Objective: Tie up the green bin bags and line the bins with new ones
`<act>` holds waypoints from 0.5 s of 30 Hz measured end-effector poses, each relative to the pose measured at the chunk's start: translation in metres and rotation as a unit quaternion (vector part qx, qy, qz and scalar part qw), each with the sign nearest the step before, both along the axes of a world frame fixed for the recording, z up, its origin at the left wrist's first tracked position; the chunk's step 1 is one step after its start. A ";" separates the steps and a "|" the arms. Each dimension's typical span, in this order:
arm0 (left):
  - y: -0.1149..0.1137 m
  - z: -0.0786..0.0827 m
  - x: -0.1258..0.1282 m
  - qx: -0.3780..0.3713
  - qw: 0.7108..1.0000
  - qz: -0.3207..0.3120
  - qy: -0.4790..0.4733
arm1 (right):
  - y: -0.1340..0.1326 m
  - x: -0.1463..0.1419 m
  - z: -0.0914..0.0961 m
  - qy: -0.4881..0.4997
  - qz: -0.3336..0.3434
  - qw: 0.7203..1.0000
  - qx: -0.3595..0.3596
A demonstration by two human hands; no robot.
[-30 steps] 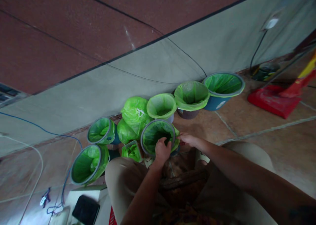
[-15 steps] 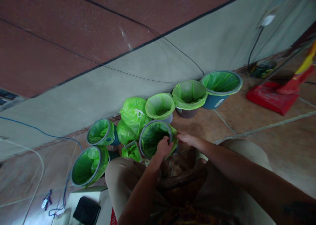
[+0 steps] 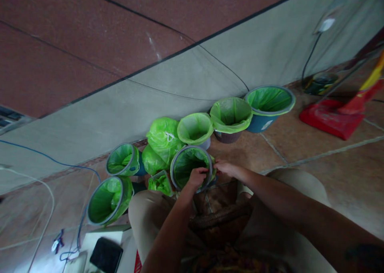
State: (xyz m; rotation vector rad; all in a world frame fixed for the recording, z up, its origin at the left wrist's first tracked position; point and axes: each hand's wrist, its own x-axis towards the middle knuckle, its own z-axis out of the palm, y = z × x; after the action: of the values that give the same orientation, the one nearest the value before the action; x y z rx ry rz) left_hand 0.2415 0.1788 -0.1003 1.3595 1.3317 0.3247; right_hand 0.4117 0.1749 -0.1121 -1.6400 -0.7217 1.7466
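Between my knees stands a trash bin with a grey rim ring [image 3: 176, 158], lined with a green trash bag [image 3: 183, 173]. At the ring's near right side is my left hand [image 3: 197, 178], its fingers closed at the inner edge of the ring; the fingertips are partly hidden. My right hand [image 3: 224, 167] pinches the bag's edge just outside the ring on the right. Close by on the left, a small square bin [image 3: 160, 183] holds bunched green bag material.
Lined bins stand along the wall: a light one [image 3: 195, 129], a brown one [image 3: 229, 137] and a blue one [image 3: 259, 123]. Full green bags [image 3: 163, 139] sit left of them. Two more lined bins [image 3: 105, 201] are farther left. A red dustpan [image 3: 330, 117] lies right.
The grey ring has shifted slightly right and sits more over the bag's right edge. My left hand has moved a little, its fingers now pointing right. My right hand stays by the bag's edge.
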 end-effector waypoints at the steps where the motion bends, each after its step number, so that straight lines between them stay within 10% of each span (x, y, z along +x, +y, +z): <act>1: 0.002 -0.002 0.002 0.011 1.000 0.002 0.010 | 0.000 0.000 0.000 -0.002 0.002 1.000 -0.002; 15: 0.009 -0.008 0.005 0.129 0.964 -0.072 0.223 | -0.001 0.000 0.008 -0.011 0.037 0.999 -0.018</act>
State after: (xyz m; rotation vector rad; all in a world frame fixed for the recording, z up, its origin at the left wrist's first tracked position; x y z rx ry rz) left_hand 0.2461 0.1877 -0.1086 1.8147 1.5837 0.0946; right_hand 0.4117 0.1738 -0.1038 -1.6789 -0.7735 1.8059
